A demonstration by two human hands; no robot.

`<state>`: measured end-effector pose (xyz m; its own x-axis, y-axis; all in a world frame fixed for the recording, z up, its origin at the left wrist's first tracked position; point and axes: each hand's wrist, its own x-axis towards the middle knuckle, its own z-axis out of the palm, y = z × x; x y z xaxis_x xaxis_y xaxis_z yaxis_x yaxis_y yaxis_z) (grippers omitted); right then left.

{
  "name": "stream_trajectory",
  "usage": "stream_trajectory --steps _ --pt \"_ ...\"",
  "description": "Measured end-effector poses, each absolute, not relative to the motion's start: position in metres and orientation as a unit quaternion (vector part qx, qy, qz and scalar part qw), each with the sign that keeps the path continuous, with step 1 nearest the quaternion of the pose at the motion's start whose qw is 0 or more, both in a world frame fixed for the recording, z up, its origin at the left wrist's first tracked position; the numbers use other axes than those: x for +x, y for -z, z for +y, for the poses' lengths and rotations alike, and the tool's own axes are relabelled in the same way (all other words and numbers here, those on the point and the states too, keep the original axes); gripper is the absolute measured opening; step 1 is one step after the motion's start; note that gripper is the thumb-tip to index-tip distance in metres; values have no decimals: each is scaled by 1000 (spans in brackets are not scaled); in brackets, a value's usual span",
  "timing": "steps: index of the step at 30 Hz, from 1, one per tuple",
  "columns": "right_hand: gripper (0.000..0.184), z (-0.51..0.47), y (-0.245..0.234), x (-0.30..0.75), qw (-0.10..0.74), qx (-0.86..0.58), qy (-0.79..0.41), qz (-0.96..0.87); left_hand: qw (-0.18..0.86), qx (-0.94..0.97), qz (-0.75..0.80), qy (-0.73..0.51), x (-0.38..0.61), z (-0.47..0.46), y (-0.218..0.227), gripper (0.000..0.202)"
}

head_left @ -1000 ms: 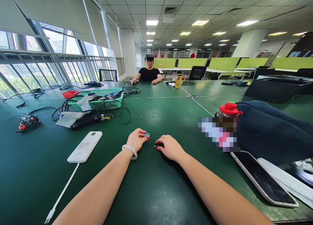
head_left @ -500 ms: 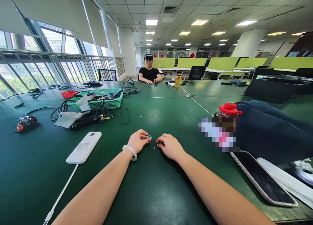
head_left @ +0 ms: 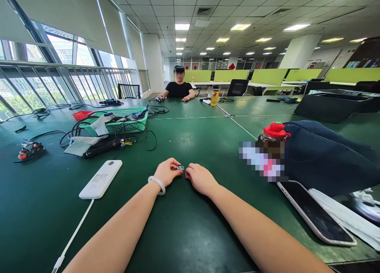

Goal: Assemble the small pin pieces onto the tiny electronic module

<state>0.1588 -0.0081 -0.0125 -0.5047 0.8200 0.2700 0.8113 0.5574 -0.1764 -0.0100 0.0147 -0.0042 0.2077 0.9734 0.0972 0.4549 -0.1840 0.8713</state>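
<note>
My left hand [head_left: 167, 171], with a white bangle on its wrist, pinches a small rectangular piece that looks like a circuit board [head_left: 180, 168]. It is held just above the green table, with its pale and dark pattern partly covered by my fingertips. Close by on its right is my right hand [head_left: 200, 179], thumb and fingers drawn together in a pinch. Whatever lies between those fingertips, if anything, is too small or hidden to make out. A narrow gap separates the right fingertips from the board-like piece.
On the left lie a white power bank [head_left: 101, 180] with a cable and a green basket [head_left: 130, 126] of cables and cloth. To the right are a phone [head_left: 314, 211], a dark blue bag [head_left: 326, 158] and a red-lidded jar [head_left: 276, 131]. A person [head_left: 179, 88] sits across the green table [head_left: 190, 233].
My right hand has moved left, nearer the board-like piece, and its fingers have closed. Small bits under it no longer show. The person opposite has spread their arms apart.
</note>
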Motion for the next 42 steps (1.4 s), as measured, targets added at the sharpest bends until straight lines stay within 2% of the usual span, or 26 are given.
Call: stream_trajectory --steps 2,8,18,23,25,28,34,42 --pt "15 -9 11 159 181 -483 -17 -856 364 689 523 -346 -9 13 2 23" --pt "15 -13 2 162 310 -490 -61 -813 390 701 493 -338 -1 5 -4 24" --pt "14 -15 -2 160 333 -465 -85 -816 457 678 461 -345 2 3 -10 24" --pt "4 -13 -1 160 386 -489 -174 -763 470 689 434 -339 1 2 -11 25" --pt "11 -11 2 161 394 -517 -210 -730 458 695 431 -348 -1 5 -9 26" --pt "13 -10 6 163 369 -530 -186 -740 421 678 461 -387 -6 11 -4 26" --pt "23 -14 11 154 226 -478 -34 -848 399 625 512 -433 -13 21 4 28" --pt "21 -14 8 148 205 -467 21 -860 334 651 551 -402 -13 18 4 28"
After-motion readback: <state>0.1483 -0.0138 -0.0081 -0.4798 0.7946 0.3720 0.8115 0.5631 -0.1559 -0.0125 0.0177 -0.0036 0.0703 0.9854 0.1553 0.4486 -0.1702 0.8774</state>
